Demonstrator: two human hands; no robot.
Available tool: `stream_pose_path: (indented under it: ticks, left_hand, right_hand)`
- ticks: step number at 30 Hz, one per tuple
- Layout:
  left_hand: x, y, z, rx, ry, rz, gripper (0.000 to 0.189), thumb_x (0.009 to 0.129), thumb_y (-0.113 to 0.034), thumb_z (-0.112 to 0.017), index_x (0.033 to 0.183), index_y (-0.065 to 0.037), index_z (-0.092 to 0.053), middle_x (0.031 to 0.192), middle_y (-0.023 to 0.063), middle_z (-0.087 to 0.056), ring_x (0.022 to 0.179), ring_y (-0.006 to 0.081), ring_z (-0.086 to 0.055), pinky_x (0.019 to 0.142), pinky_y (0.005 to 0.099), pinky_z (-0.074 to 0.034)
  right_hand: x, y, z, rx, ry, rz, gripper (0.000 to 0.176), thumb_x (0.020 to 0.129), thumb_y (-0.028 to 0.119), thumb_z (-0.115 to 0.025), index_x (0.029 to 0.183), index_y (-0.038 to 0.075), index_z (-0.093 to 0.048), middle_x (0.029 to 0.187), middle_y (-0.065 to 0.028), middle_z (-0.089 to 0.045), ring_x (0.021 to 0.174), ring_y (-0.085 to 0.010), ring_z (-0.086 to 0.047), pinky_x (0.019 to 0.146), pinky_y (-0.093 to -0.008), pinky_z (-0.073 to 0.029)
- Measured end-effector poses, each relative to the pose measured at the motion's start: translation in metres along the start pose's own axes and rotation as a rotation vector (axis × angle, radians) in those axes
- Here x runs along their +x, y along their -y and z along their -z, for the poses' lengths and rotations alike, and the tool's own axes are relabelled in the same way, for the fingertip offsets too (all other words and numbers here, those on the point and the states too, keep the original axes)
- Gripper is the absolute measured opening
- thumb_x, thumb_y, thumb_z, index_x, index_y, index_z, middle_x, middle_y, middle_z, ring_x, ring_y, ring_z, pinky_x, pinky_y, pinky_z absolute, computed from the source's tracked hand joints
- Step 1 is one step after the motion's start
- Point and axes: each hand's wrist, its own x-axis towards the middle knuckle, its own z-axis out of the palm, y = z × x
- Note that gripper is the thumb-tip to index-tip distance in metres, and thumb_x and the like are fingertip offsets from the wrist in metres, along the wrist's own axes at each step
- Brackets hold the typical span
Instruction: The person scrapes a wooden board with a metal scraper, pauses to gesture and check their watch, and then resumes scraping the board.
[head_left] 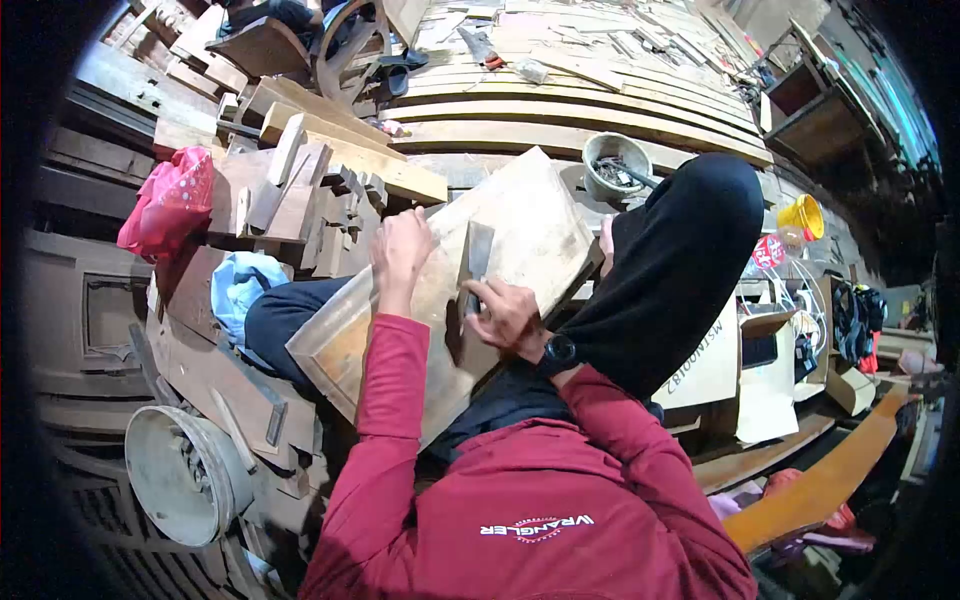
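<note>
A pale wooden panel with a framed edge lies tilted across my lap. My right hand is closed around the handle of a putty knife, its flat metal blade pointing away from me over the panel. At the panel's far left edge is my left hand, with its fingers curled over the rim. The fingertips there are partly hidden. A dark shadow falls on the wood beside the knife.
A bucket of small dark pieces stands beyond the panel. Wood blocks and a pink bag are at left, above a white bucket. Cardboard and a yellow tub sit at right. Planks cover the far floor.
</note>
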Motion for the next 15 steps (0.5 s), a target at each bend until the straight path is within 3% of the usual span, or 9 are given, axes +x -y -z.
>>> stream_pose_path:
  ticks: [2,6,9,15]
  left_hand:
    - [-0.002,-0.001,-0.005,0.03,0.03,-0.052,0.053,0.106,-0.043,-0.047,0.094,-0.001,-0.077,0.09,0.0261,-0.073,0.087,0.0465,-0.072,0.079,0.0549,-0.056]
    - [-0.007,-0.015,0.012,0.052,0.168,-0.013,0.059,0.108,-0.047,-0.042,0.099,0.0,-0.078,0.098,0.0279,-0.073,0.093,0.0463,-0.072,0.082,0.0559,-0.056]
    - [-0.003,-0.011,0.01,0.064,0.265,0.005,0.057,0.107,-0.051,-0.04,0.109,-0.007,-0.077,0.105,0.0263,-0.072,0.101,0.0467,-0.069,0.088,0.0553,-0.054]
    - [-0.004,-0.008,0.007,0.056,0.233,-0.016,0.057,0.108,-0.048,-0.041,0.107,-0.003,-0.076,0.104,0.0268,-0.073,0.101,0.0458,-0.07,0.087,0.0552,-0.055]
  right_hand:
    - [-0.002,0.004,0.005,0.045,-0.006,0.106,0.049,0.078,0.025,-0.078,0.121,0.006,-0.064,0.089,-0.0141,-0.063,0.077,-0.0346,-0.067,0.067,-0.0434,-0.055]
    - [-0.001,-0.002,-0.01,-0.031,0.031,-0.012,0.051,0.072,0.028,-0.081,0.117,0.007,-0.066,0.085,-0.0134,-0.062,0.076,-0.0338,-0.068,0.067,-0.0428,-0.055]
    - [-0.005,0.0,0.0,0.005,0.029,0.025,0.051,0.074,0.026,-0.08,0.118,0.007,-0.065,0.088,-0.0143,-0.063,0.078,-0.0343,-0.068,0.068,-0.0428,-0.055]
    - [-0.004,-0.005,-0.008,-0.004,0.03,0.001,0.05,0.072,0.027,-0.08,0.116,0.008,-0.066,0.087,-0.0142,-0.063,0.077,-0.034,-0.067,0.068,-0.0431,-0.055]
